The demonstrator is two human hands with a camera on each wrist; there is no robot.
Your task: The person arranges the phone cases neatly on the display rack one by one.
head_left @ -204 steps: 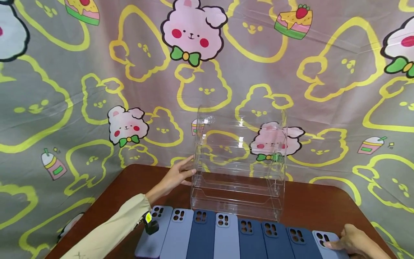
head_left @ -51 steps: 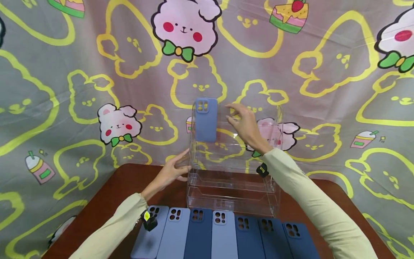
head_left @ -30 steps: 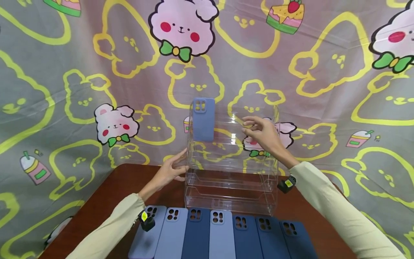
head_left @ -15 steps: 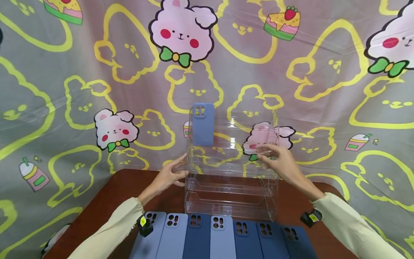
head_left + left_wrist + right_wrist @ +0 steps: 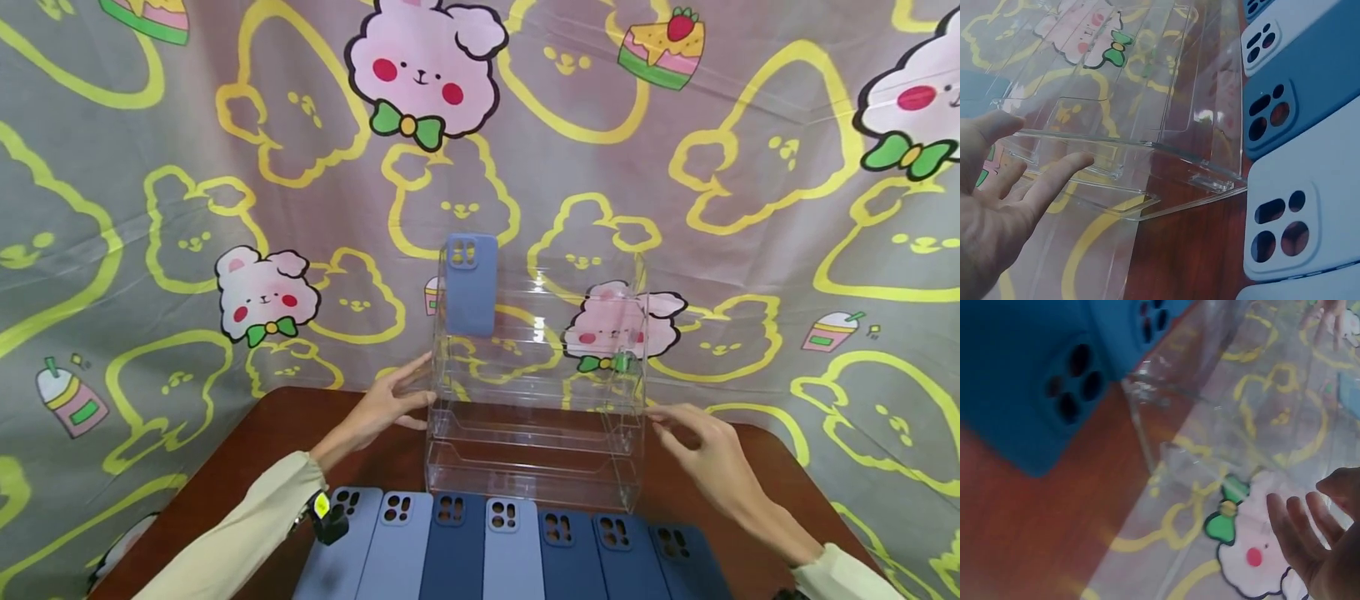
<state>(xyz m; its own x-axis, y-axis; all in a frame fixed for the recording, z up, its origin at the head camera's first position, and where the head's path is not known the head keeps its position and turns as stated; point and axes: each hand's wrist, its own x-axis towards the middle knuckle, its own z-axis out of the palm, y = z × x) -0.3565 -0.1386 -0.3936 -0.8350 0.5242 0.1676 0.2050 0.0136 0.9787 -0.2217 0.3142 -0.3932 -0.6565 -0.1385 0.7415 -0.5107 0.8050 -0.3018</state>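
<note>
A clear acrylic tiered display rack [image 5: 536, 479] stands on the table. One light blue phone case [image 5: 472, 287] leans upright at the left of its top tier. My left hand [image 5: 378, 412] is at the rack's left side, fingers spread, fingertips at the clear panel; the left wrist view shows the same hand [image 5: 1004, 194] beside the rack. Beyond the rack's right side is my right hand [image 5: 712, 458], loosely bent and holding nothing. In front lies a row of phone cases, among them a light blue case [image 5: 510, 558] and a dark blue case [image 5: 453, 550].
The brown table [image 5: 247, 467] has rounded far corners. Behind it hangs a patterned curtain [image 5: 360, 200] with cartoon bears. The case row runs along the front, close to the rack's base. A wrist camera [image 5: 330, 521] sits on my left forearm.
The light blue case once at the row's right end now stands on the top tier. My right hand has let go of it and dropped down to the right. My left hand has stayed.
</note>
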